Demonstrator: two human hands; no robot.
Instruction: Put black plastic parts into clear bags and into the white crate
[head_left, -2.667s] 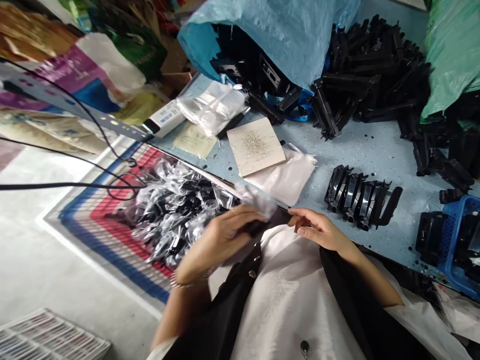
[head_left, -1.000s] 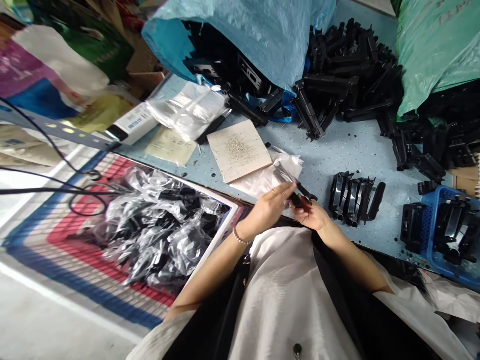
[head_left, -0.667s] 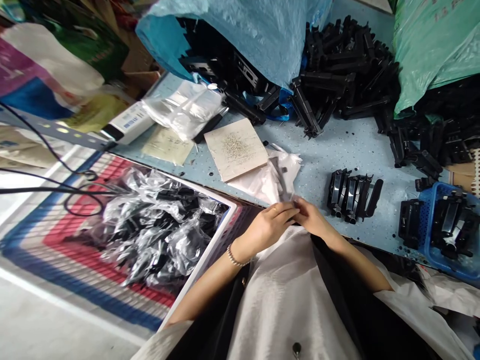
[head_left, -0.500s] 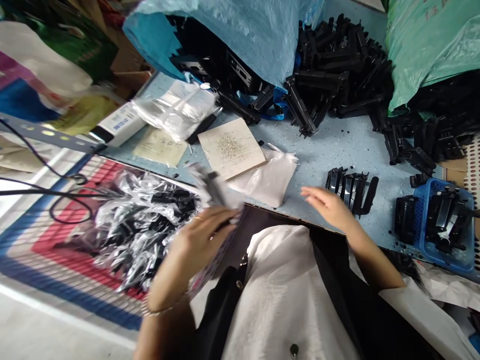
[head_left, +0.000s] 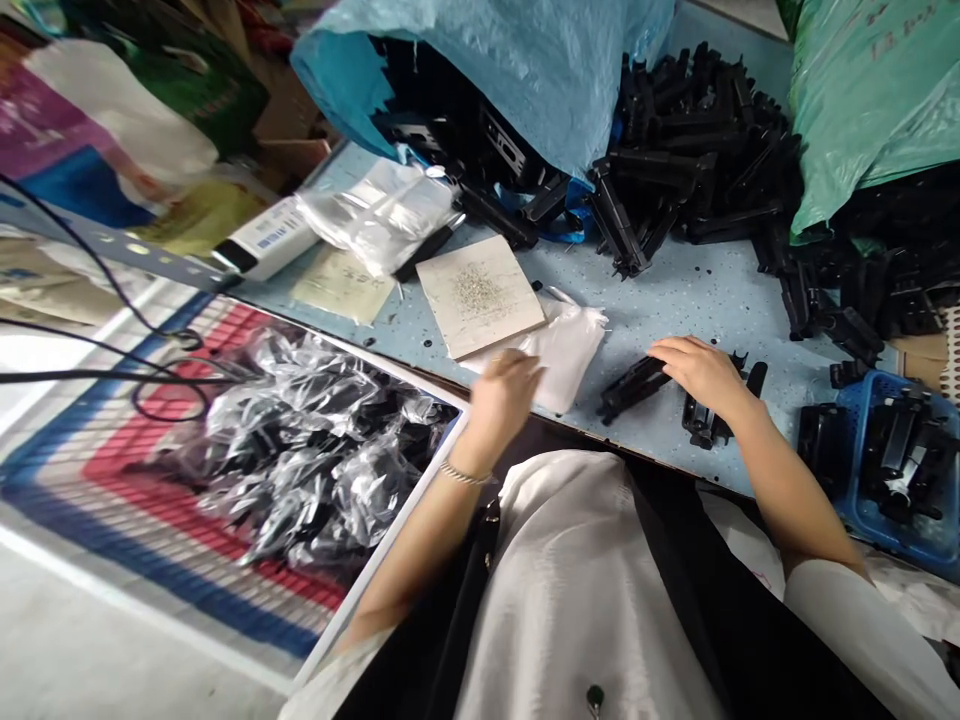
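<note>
My right hand [head_left: 701, 372] has its fingers over the end of a long black plastic part [head_left: 631, 390], which lies slanted on the blue worktop [head_left: 660, 300]. Beneath and beside that hand are a few similar black parts [head_left: 705, 418]. Bent fingers show on my left hand [head_left: 506, 395], which hovers at the near edge of a stack of clear plastic bags [head_left: 571, 355]; motion smears them, and I cannot see anything held. A beige square board [head_left: 480, 295] with speckles in its middle rests partly on the bags.
At left, a crate [head_left: 292, 640] holds many black parts in clear bags [head_left: 322, 450]. A blue plastic sack [head_left: 480, 60] spills black parts at the back, beside a heap of them [head_left: 690, 140]. A blue basket [head_left: 855, 480] stands right, below a green sack [head_left: 885, 90].
My left hand has moved right from the crate's edge to the bags, and the bagged piece has left it. My right hand has come onto the black parts, one of which now lies farther left, slanted.
</note>
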